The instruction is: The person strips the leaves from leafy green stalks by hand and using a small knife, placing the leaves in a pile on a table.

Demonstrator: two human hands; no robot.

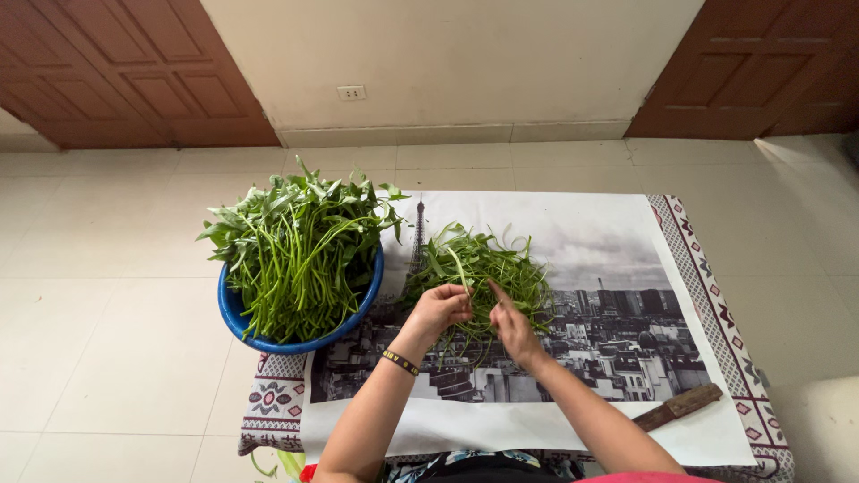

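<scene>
Left hand [440, 309] pinches a green stem [461, 268], right hand [512, 324] fingers closed on it too; keep grip near the break pt, w/ pile [501, 264] below.

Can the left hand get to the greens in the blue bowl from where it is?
Probably yes. The left hand is at the loose pile of stems, right beside the blue bowl; the greens stand heaped above its rim, with nothing between.
</scene>
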